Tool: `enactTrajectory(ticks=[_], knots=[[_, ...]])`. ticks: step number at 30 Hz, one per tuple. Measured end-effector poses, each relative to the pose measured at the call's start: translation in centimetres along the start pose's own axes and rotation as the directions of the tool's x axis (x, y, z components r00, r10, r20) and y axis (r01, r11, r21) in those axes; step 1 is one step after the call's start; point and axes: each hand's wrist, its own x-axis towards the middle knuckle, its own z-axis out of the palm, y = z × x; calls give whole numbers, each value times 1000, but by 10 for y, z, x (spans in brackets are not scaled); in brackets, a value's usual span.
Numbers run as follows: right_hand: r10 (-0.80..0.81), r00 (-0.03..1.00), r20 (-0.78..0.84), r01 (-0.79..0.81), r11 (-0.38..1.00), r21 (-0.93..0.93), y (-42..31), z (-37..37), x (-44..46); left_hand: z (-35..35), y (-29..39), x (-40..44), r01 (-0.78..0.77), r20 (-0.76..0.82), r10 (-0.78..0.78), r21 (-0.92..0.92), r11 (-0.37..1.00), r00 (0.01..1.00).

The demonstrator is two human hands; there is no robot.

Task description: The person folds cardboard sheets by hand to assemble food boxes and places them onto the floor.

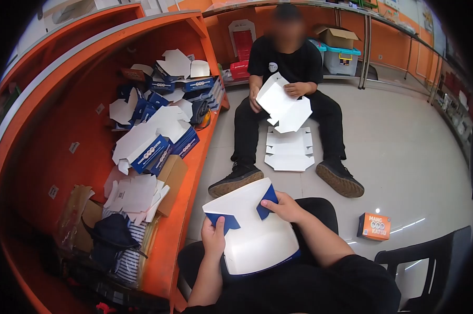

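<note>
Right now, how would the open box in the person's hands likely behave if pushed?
The open box is probably light: its card looks thin. The blue flaps, which the left hand and right hand hold, would likely bend at their creases. Its lid seems fairly stiff, barely sagging.

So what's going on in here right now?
The wearer's left hand and right hand grip the blue flaps of a partly folded white-and-blue cardboard box, which isn't closed yet. Opposite, a person in black clothes holds a partly folded white cardboard piece, with a flat white cardboard sheet on the floor between their feet. To the left, blue-and-white cardboard boxes are heaped on an orange shelf.
</note>
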Motion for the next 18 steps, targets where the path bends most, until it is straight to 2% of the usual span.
enactTrajectory(ticks=[2,3,5,6,7,8,9,11,12,15,18], knots=[[-54,998,-31,58,981,185,4,-1,4,-3,-15,2,34,14,-33,-78,996,999],[-85,993,-82,93,990,102,7,-1,6,-3,-23,2,51,25,-48,-124,991,999],[-155,976,-156,145,987,-74,18,-2,8,-15,-42,-3,152,38,-150,-51,987,988],[-83,992,-100,65,983,-174,24,-6,9,-7,-28,-1,74,-14,-73,32,997,997],[-87,995,-42,78,980,-183,25,-4,8,-3,-7,0,1,-63,7,125,992,998],[14,1000,8,-12,969,-246,23,-8,10,-4,-2,3,20,-103,3,214,977,995],[124,991,54,-102,946,-307,23,-9,9,-9,2,5,-14,-20,22,321,947,1000],[-11,1000,-3,10,931,-366,21,-7,6,-20,8,10,-94,126,34,511,854,991],[-82,997,-6,73,913,-401,18,-4,6,-20,9,10,-88,116,31,523,848,993],[-120,991,-58,94,936,-339,12,-7,2,-25,11,8,-215,234,90,592,777,968],[-17,1000,17,23,863,-505,-1,-15,-1,-23,0,4,-256,232,146,570,781,962]])
